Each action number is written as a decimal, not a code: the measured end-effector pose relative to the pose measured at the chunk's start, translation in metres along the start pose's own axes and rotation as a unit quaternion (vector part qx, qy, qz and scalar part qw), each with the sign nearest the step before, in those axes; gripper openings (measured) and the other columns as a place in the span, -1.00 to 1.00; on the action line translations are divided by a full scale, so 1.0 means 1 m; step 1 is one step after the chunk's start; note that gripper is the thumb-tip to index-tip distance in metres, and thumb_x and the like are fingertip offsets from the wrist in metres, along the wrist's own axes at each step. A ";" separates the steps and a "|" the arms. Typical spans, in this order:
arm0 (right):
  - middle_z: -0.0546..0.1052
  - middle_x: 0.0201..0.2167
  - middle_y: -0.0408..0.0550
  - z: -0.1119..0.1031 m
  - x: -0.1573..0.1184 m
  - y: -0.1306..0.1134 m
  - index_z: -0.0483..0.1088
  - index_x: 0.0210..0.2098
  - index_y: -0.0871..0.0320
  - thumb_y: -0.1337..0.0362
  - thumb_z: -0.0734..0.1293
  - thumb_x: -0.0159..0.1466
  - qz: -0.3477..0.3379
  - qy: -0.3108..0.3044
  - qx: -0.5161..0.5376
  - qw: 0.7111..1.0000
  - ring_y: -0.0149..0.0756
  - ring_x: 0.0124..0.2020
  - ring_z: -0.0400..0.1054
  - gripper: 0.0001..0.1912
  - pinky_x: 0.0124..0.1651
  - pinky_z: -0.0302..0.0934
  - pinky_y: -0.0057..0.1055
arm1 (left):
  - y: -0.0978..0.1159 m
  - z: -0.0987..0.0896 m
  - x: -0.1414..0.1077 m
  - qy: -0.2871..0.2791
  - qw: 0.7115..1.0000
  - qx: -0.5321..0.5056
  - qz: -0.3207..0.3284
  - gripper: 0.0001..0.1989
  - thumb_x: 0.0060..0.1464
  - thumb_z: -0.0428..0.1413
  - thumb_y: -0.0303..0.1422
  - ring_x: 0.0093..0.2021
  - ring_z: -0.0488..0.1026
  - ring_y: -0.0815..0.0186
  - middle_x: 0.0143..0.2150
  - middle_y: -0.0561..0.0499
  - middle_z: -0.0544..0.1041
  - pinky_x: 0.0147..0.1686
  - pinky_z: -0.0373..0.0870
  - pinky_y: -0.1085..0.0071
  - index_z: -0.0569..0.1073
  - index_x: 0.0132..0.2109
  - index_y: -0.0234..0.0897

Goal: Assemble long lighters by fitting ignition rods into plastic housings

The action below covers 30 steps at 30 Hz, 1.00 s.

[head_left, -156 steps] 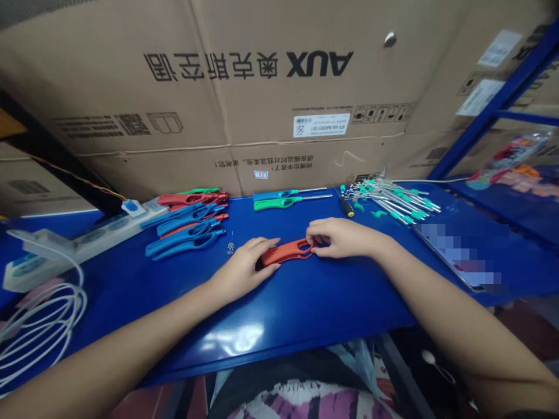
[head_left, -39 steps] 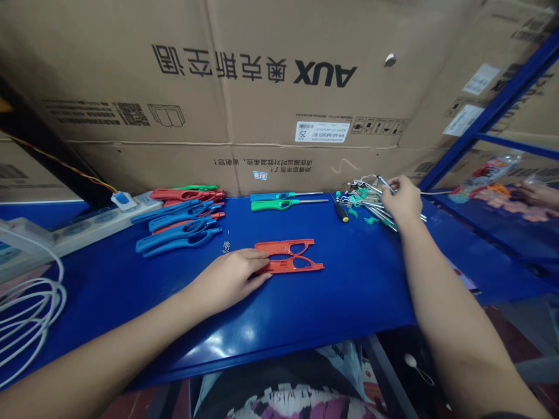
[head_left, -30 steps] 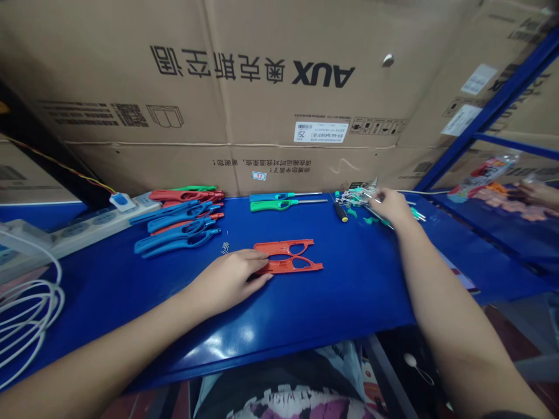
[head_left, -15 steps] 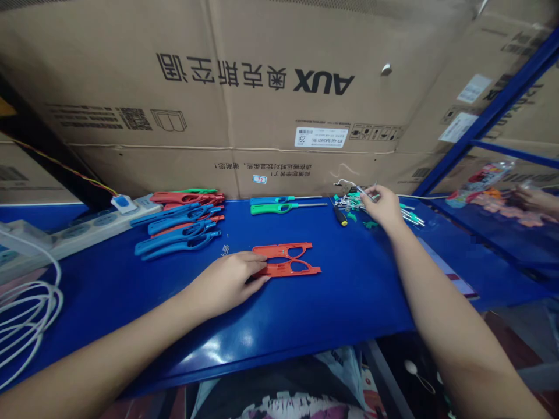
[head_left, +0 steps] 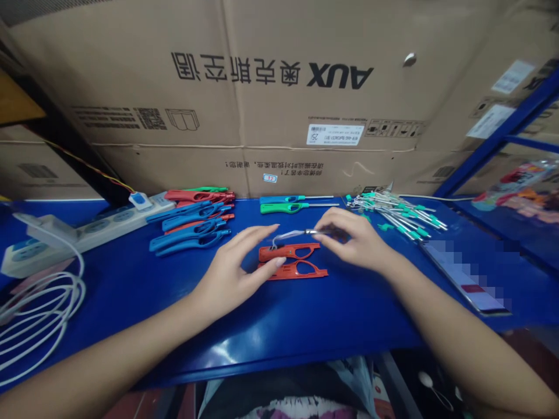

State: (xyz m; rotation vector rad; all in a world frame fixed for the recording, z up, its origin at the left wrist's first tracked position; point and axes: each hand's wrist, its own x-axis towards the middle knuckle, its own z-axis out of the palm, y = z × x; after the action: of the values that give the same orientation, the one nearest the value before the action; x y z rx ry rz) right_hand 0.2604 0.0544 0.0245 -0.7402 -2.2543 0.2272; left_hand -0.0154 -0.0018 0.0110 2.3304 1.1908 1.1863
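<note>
Two red lighter shell halves (head_left: 301, 269) lie side by side on the blue table, their hollow insides up. My left hand (head_left: 233, 265) is at their left ends, thumb over them and fingers spread, gripping nothing. Pinched in my right hand (head_left: 356, 238) is a thin metal lighter tube (head_left: 311, 232), held just above the upper shell. A white wire (head_left: 289, 234) runs from it toward my left fingers. Much of the tube is hidden by my right hand. Behind that hand lies a pile of metal tubes (head_left: 404, 215) with green ends and white wires.
Blue and red lighter shells (head_left: 192, 238) are stacked at the left, beside a power strip (head_left: 109, 224) and coiled white cable (head_left: 48, 314). Two lighters (head_left: 283, 207) with metal tubes lie at the back against a cardboard box (head_left: 262, 116). A phone (head_left: 463, 279) rests at the right.
My right hand has come from the pile to the red shells, bringing the metal tube and its wire. My left hand has opened its fingers wider. The view has shifted slightly.
</note>
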 end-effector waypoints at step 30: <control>0.59 -0.24 0.01 0.028 -0.007 -0.028 0.44 -0.11 0.16 0.28 0.20 0.47 -0.123 -0.075 -0.042 0.989 -0.32 -0.26 0.47 -0.82 -0.29 0.30 -0.43 | -0.001 0.003 -0.005 -0.009 0.989 0.044 0.141 -0.86 0.29 0.17 -0.36 -0.23 0.58 0.27 -0.23 0.00 0.70 -0.19 0.42 0.32 0.64 -0.13 -0.21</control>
State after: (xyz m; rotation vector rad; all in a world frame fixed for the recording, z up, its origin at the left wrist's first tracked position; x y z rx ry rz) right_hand 0.2318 0.0295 0.0108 -0.4942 -2.4844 0.0712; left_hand -0.0152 -0.0051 0.0060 2.6373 0.9481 1.2188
